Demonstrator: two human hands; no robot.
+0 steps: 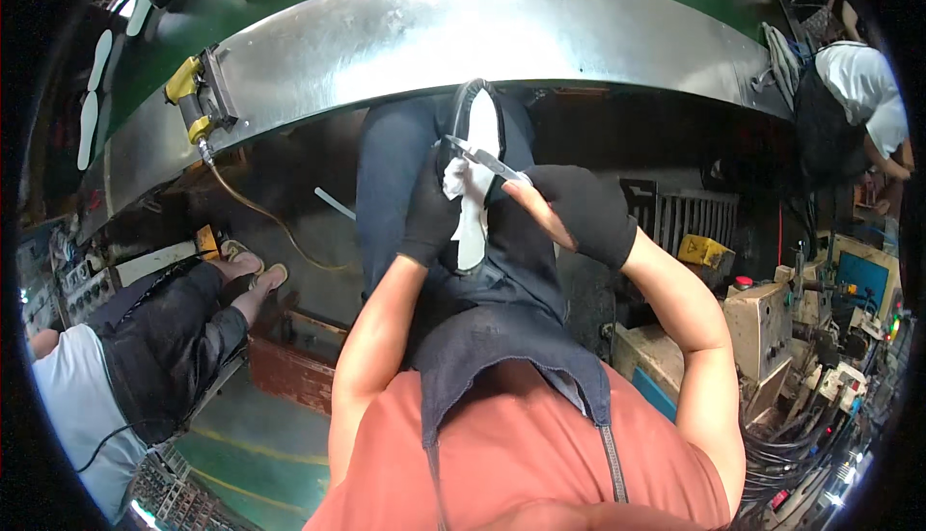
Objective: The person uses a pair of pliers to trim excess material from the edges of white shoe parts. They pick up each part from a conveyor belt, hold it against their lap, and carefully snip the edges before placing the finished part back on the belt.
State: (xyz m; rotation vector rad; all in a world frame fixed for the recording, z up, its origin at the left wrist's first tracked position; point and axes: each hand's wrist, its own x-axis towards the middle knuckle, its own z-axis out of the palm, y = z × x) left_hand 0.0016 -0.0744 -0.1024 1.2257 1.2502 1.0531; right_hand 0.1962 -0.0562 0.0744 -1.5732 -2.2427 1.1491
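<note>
Over your lap, the white shoe upper with black trim (pixel 475 160) sits gripped in your black-gloved left hand (pixel 429 213). Your gloved right hand (pixel 579 211) closes on small metal scissors (pixel 479 157), blades at the fabric. Trimming looks underway; next calls for steady, careful snips below the curved steel conveyor edge (pixel 463 34).

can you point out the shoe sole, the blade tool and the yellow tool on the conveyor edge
shoe sole (pixel 479 126), head view, on its white inner face near the top
blade tool (pixel 487 160), head view, on the metal blade mid-length
yellow tool (pixel 188 87), head view, on its yellow body at the conveyor's left edge
</note>
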